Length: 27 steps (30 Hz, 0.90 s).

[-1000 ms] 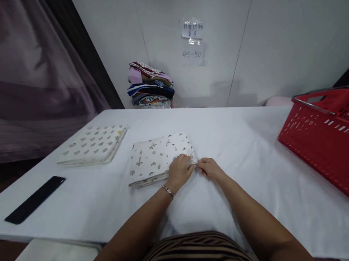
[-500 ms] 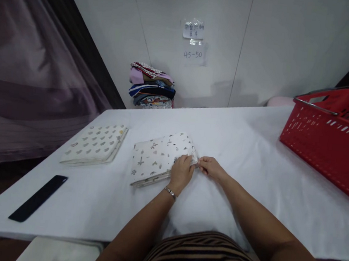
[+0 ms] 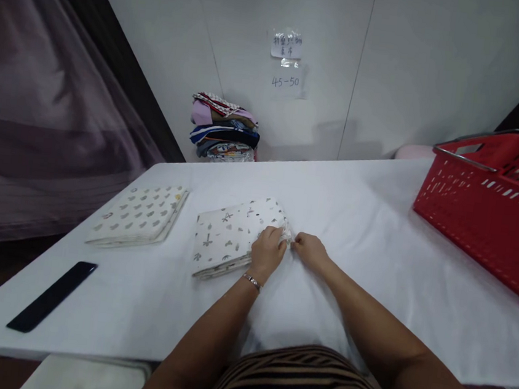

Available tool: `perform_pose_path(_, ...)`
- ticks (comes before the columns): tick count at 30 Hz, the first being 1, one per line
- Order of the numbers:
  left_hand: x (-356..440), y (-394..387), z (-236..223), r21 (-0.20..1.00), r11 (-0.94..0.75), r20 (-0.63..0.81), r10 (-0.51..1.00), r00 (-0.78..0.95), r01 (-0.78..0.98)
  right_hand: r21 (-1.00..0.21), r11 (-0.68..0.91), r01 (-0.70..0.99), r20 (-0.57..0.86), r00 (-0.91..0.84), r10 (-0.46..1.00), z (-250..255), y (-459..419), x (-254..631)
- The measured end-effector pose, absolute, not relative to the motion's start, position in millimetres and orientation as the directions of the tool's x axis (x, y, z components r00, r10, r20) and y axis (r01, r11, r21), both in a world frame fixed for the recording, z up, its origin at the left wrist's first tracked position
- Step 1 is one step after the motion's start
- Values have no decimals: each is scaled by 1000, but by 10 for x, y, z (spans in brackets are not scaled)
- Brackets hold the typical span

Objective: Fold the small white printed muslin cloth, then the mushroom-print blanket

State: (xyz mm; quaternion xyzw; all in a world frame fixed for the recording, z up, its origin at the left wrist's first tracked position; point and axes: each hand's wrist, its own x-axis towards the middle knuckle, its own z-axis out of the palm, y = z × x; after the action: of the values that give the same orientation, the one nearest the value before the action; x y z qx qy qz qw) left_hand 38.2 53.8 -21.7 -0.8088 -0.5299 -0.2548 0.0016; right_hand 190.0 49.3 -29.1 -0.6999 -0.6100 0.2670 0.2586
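Note:
A folded white cloth with small grey and brown plant prints (image 3: 228, 231) lies on the white-covered table (image 3: 136, 305). My left hand (image 3: 268, 248) is closed on the cloth's right end, near its front corner. Just to the right, my right hand (image 3: 310, 249) pinches the lacy edge at that corner, fingertips together. Part of the edge is hidden by the fingers. Further left rests a second folded white cloth with grey leaf-like prints (image 3: 141, 216), touched by neither hand.
A dark flat strip (image 3: 53, 296) lies at the table's front left. On the right stands a red plastic basket (image 3: 484, 212) with a metal handle. Behind the table's far edge is a stack of folded fabrics (image 3: 224, 129), below paper signs (image 3: 286, 67) on the wall.
Both hands stay at the cloth's right corner with only small finger movements. The whole view has shifted slightly.

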Motion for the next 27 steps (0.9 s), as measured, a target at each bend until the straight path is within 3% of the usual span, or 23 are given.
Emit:
perform_pose_path(4, 370, 543, -181, 280, -436, 442, 849, 289, 855, -863, -53, 502, -19, 73, 997, -272, 500, 1901)
perform_pose_path(7, 374, 537, -167, 282, -434, 442, 850, 286, 856, -963, -163, 216, -151, 74, 986, -285, 516, 1895)
perform_pose_path(10, 379, 531, -170, 284, -429, 438, 854, 282, 858, -963, -263, -67, -266, 48, 963, -324, 534, 1883)
perform_pose_path(12, 378, 534, -172, 288, -426, 440, 855, 277, 857, -966, -250, -71, -255, 86, 963, -345, 540, 1889)
perform_pose_path(15, 372, 542, -167, 302, -418, 440, 859, 263, 857, -968, -239, 81, -226, 137, 964, -355, 535, 1922)
perform_pose_path(22, 368, 548, -195, 285, -423, 431, 858, 279, 860, -951, -244, 192, -239, 47, 970, -373, 538, 1954)
perform_pose_path(27, 389, 546, -253, 231, -461, 457, 829, 323, 857, -934, -349, -81, -343, -74, 936, -297, 530, 1938)
